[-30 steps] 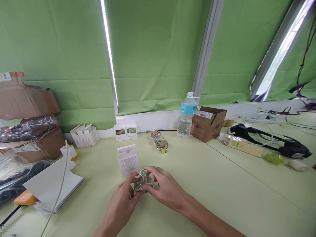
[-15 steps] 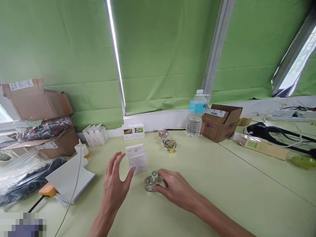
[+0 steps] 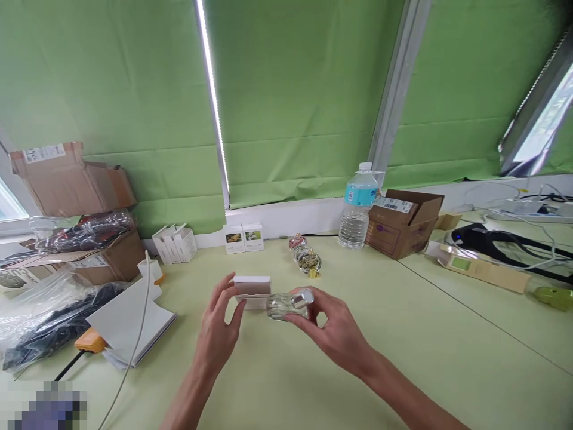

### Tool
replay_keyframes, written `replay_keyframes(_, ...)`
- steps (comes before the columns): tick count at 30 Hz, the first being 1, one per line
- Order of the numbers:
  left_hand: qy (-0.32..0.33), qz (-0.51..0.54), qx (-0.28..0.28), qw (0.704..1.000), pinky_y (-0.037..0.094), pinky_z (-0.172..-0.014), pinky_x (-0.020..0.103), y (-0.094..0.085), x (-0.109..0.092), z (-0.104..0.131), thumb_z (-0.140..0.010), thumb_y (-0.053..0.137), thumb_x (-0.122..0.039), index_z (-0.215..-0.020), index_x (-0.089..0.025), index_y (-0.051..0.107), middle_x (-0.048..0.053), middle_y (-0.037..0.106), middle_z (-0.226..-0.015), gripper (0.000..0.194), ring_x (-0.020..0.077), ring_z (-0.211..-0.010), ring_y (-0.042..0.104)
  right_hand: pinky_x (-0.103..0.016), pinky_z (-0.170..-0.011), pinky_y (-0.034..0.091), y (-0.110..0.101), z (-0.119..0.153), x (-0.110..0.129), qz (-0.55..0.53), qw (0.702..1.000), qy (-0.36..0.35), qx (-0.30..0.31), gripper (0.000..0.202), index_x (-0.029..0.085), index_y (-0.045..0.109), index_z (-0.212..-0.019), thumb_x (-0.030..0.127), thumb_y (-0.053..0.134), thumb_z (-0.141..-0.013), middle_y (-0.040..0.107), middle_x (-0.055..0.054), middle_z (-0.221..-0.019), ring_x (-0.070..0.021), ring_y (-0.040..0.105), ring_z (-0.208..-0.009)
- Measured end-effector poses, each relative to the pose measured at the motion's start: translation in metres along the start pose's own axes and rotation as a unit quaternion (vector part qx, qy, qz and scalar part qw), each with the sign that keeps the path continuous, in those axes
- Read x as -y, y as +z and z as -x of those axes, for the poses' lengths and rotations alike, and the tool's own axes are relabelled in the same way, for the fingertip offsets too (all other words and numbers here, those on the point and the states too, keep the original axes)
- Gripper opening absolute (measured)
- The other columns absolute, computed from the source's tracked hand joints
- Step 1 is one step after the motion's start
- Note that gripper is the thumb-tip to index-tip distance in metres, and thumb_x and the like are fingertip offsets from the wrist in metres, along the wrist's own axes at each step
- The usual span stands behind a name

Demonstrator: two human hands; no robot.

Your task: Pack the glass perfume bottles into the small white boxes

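Between the thumb and fingers of my right hand is a clear glass perfume bottle with a silver cap. The bottle lies tilted over above the table, its cap pointing right. My left hand grips the left side of a small white box, fingers behind and thumb in front. The box leans toward me, so its open top shows a dark inside. The bottle's base end is close to the box's right side; whether they touch I cannot tell.
Behind stand several perfume bottles, small white cartons with flower pictures, and more white cartons. A large water bottle is beside an open brown box. At left are stacked cardboard boxes, papers and a cable.
My right hand has lifted the perfume bottle off the table and tipped it sideways. My left hand has moved onto the white box, which has tilted toward me.
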State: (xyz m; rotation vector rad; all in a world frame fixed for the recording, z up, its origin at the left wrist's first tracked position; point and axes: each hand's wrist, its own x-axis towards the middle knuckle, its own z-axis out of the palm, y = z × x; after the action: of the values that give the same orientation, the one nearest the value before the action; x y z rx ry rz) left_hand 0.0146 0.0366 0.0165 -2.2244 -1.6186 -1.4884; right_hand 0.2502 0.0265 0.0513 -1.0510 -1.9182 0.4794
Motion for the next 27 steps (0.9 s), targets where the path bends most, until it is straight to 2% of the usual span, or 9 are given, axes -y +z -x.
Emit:
replay_keyframes(3, 0.005, -0.001, 0.049, 0.999, 0.046, -0.099, 0.036, 0.001, 0.0, 0.0, -0.091, 0.051, -0.026, -0.1, -0.026, 0.057, 0.004, 0.044, -0.145, 0.01, 0.0206, -0.125, 0.051, -0.025, -0.059, 0.048, -0.002, 0.001, 0.004, -0.044, 0.999, -0.018, -0.02, 0.021, 0.023, 0.061, -0.102, 0.038, 0.062, -0.086, 0.064, -0.001, -0.083, -0.0129, 0.051, -0.062)
replay_keyframes(7, 0.025, 0.014, 0.084, 0.996, 0.05, -0.092, 0.03, 0.006, 0.001, 0.004, -0.091, 0.048, -0.021, -0.109, -0.027, 0.055, 0.004, 0.057, -0.13, 0.02, 0.0168, -0.114, 0.059, -0.025, -0.061, 0.051, -0.001, 0.003, 0.007, -0.058, 0.996, -0.063, -0.036, 0.022, 0.024, 0.059, -0.106, 0.032, 0.063, -0.086, 0.065, -0.002, -0.091, -0.0134, 0.055, -0.066)
replay_keyframes(10, 0.075, -0.014, 0.094, 0.993, 0.051, -0.092, 0.031, 0.009, -0.001, 0.011, -0.089, 0.049, -0.015, -0.118, -0.027, 0.052, 0.005, 0.061, -0.123, 0.032, 0.0182, -0.112, 0.06, -0.028, -0.076, 0.053, -0.001, 0.004, 0.004, -0.053, 0.99, -0.122, -0.049, 0.029, 0.024, 0.055, -0.114, 0.025, 0.063, -0.086, 0.065, -0.004, -0.103, -0.0167, 0.061, -0.085)
replay_keyframes(12, 0.103, -0.031, 0.095, 0.99, 0.051, -0.093, 0.034, 0.01, -0.004, 0.014, -0.086, 0.05, -0.012, -0.121, -0.026, 0.05, 0.007, 0.062, -0.12, 0.038, 0.0201, -0.112, 0.06, -0.032, -0.088, 0.052, -0.002, 0.004, 0.001, -0.036, 0.983, -0.171, -0.054, 0.035, 0.023, 0.052, -0.119, 0.021, 0.063, -0.087, 0.063, -0.006, -0.111, -0.0196, 0.06, -0.103)
replay_keyframes(15, 0.099, -0.031, 0.098, 0.99, 0.051, -0.092, 0.035, 0.008, -0.009, 0.017, -0.085, 0.051, -0.012, -0.126, -0.027, 0.047, 0.007, 0.064, -0.119, 0.044, 0.0212, -0.11, 0.061, -0.034, -0.095, 0.049, -0.002, 0.003, -0.003, 0.005, 0.972, -0.231, -0.049, 0.039, 0.022, 0.05, -0.124, 0.019, 0.062, -0.087, 0.062, -0.008, -0.116, -0.0209, 0.056, -0.113)
replay_keyframes(20, 0.063, -0.016, 0.105, 0.992, 0.052, -0.091, 0.033, 0.001, -0.016, 0.016, -0.084, 0.053, -0.014, -0.124, -0.029, 0.047, 0.004, 0.063, -0.121, 0.043, 0.02, -0.111, 0.061, -0.031, -0.087, 0.052, -0.001, 0.004, -0.006, 0.099, 0.967, -0.235, -0.004, 0.035, 0.022, 0.05, -0.125, 0.02, 0.057, -0.091, 0.06, -0.01, -0.119, -0.0198, 0.057, -0.112)
replay_keyframes(27, 0.129, -0.021, 0.108, 0.985, 0.052, -0.089, 0.03, 0.0, -0.02, 0.021, -0.084, 0.053, -0.012, -0.126, -0.028, 0.046, 0.004, 0.064, -0.116, 0.045, 0.0189, -0.107, 0.062, -0.037, -0.084, 0.051, 0.001, 0.001, -0.001, 0.12, 0.965, -0.229, 0.045, 0.031, 0.022, 0.052, -0.12, 0.029, 0.057, -0.091, 0.065, -0.008, -0.108, -0.021, 0.059, -0.099)
